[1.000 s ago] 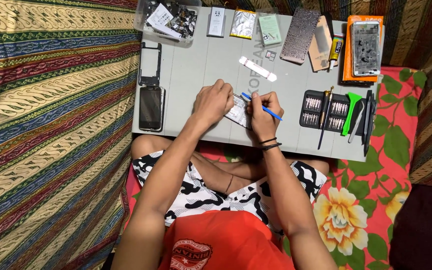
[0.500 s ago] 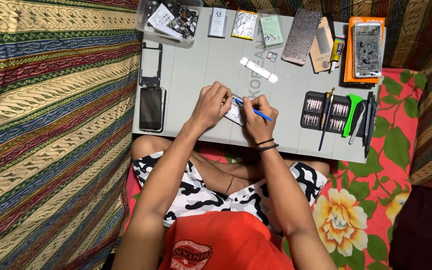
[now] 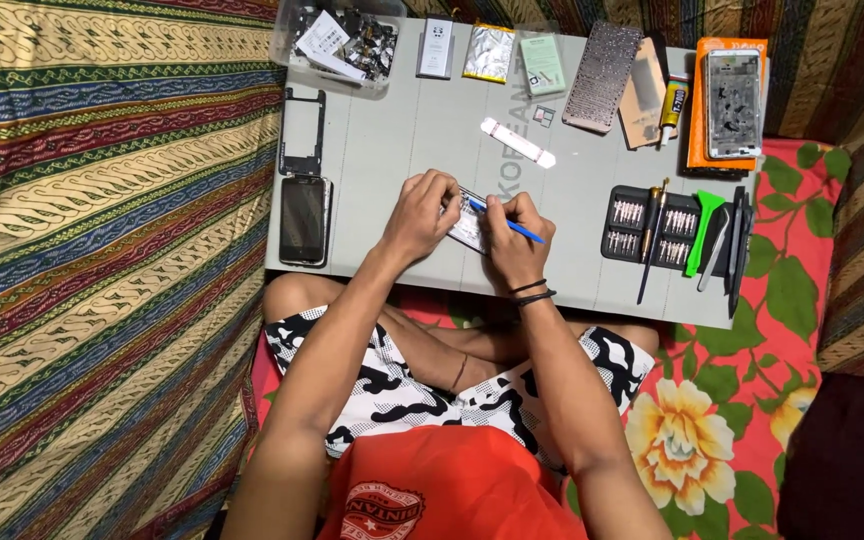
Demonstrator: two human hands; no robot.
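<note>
- You are working in a makeshift home phone-repair spot: low grey board (image 3: 392, 140) over your lap, patterned bedding (image 3: 102, 250).
- Screwdriver-bit set (image 3: 652, 225), phone parts (image 3: 302, 218) laid out.

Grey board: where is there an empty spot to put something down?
On the grey board, one bare patch lies between the phone frame and the white strip, above the left hand. Another lies between the right hand and the bit set. The top edge and right side are crowded.
</note>
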